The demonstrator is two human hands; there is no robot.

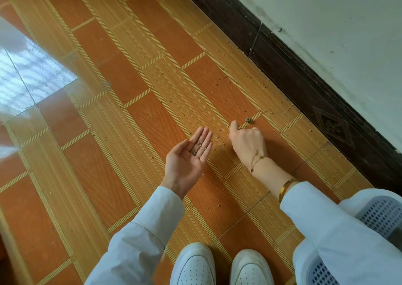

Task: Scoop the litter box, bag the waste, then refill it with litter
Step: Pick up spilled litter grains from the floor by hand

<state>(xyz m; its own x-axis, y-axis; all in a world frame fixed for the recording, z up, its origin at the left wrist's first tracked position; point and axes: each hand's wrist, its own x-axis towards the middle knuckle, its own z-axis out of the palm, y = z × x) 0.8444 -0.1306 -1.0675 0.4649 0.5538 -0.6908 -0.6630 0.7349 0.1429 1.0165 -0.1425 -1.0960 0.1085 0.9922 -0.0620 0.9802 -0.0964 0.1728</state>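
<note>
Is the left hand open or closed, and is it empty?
Open and not empty: the left hand lies palm up with straight fingers, and a few litter grains rest on them.

No text, label, brand, number or sign can be read anywhere in the head view.

Single head-worn view, steeply down, close over floor [108,175] beside wall [348,34].

Left palm [188,154] cups litter grains [196,148]; right fingers [233,125] touch floor [108,175].
</note>
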